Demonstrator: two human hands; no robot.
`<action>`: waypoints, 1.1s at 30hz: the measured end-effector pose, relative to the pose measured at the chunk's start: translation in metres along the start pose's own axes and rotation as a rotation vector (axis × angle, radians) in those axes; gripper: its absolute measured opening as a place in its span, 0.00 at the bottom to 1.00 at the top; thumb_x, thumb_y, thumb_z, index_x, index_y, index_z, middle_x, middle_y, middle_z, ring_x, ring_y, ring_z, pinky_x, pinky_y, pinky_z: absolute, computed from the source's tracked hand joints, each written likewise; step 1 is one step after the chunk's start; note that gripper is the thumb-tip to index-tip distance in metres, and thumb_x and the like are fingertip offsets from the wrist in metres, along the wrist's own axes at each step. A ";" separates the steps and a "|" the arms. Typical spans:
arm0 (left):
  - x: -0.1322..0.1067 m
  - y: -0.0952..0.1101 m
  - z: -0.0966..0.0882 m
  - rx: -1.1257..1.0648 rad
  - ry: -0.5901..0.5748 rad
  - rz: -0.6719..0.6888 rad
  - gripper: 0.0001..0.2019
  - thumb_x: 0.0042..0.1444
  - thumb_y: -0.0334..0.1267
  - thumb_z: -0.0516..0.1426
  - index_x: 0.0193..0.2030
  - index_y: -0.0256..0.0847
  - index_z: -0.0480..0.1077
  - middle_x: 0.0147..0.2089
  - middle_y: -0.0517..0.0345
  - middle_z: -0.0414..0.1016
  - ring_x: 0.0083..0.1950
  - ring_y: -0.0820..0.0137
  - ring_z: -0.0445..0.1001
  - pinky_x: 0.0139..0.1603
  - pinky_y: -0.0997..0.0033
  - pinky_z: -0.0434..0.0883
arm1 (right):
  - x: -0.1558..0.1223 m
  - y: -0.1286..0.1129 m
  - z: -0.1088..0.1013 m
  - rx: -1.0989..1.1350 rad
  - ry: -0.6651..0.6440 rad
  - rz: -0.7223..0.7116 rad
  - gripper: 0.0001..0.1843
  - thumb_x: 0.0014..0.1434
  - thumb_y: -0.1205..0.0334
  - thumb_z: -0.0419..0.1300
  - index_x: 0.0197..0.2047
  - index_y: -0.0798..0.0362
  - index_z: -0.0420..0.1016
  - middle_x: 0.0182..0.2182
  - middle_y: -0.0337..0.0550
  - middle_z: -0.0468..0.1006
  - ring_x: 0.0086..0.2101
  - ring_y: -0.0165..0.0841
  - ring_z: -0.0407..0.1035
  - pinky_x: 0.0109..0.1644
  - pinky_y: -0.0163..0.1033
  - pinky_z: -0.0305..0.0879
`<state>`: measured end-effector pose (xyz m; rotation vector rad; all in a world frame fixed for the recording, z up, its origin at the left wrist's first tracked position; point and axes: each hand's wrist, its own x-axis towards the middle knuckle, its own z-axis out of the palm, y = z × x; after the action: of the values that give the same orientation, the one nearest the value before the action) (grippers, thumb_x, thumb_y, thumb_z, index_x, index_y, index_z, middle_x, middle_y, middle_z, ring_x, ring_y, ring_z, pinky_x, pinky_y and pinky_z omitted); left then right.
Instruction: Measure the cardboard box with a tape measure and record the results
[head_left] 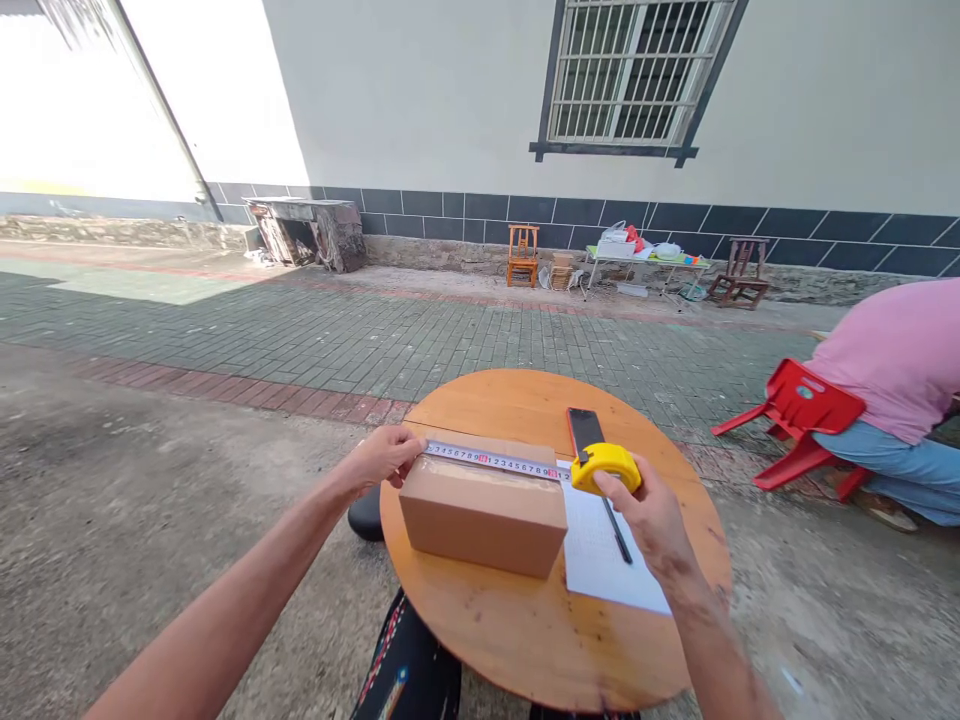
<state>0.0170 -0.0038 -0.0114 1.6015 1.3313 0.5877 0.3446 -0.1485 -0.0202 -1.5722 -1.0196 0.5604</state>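
A brown cardboard box [480, 510] lies on a round wooden table [525, 630]. A white measuring tape blade [495, 461] is stretched along the box's top far edge. My left hand [382, 458] pinches the blade's end at the box's left corner, fingers closed. My right hand [649, 505] grips the yellow tape measure case [606, 466] just past the box's right end. Under that hand lie a white sheet of paper [600, 550] and a black pen [618, 530]. A dark phone [584, 430] rests behind the case.
A person in a pink shirt [896, 355] bends over a red plastic chair [802, 415] at the right. Along the far wall stand small wooden chairs [523, 255], a folding table with items [649, 262] and an old stone bench [307, 232]. A black bag [409, 670] sits below the table.
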 end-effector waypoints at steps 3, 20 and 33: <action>-0.001 -0.001 0.000 -0.014 -0.003 0.009 0.20 0.44 0.57 0.60 0.25 0.40 0.64 0.23 0.61 0.68 0.26 0.71 0.68 0.23 0.74 0.67 | 0.000 0.001 -0.001 -0.014 -0.004 -0.010 0.28 0.50 0.41 0.66 0.46 0.54 0.75 0.35 0.43 0.80 0.34 0.37 0.72 0.36 0.40 0.70; -0.006 0.011 -0.009 -0.068 0.084 0.060 0.18 0.44 0.53 0.61 0.24 0.41 0.63 0.21 0.62 0.67 0.24 0.73 0.66 0.24 0.74 0.64 | -0.020 -0.013 -0.005 0.005 -0.016 -0.083 0.29 0.50 0.42 0.70 0.47 0.52 0.73 0.35 0.43 0.80 0.33 0.37 0.72 0.34 0.39 0.69; 0.013 0.066 0.021 0.021 -0.075 0.273 0.11 0.46 0.46 0.58 0.25 0.40 0.68 0.21 0.64 0.63 0.25 0.73 0.61 0.26 0.73 0.59 | -0.102 -0.038 0.030 -0.455 0.109 -0.472 0.21 0.55 0.42 0.66 0.41 0.49 0.72 0.25 0.41 0.77 0.24 0.37 0.70 0.29 0.40 0.66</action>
<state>0.0696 0.0035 0.0341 1.8200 1.0746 0.6712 0.2562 -0.2185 -0.0094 -1.6449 -1.4444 -0.0911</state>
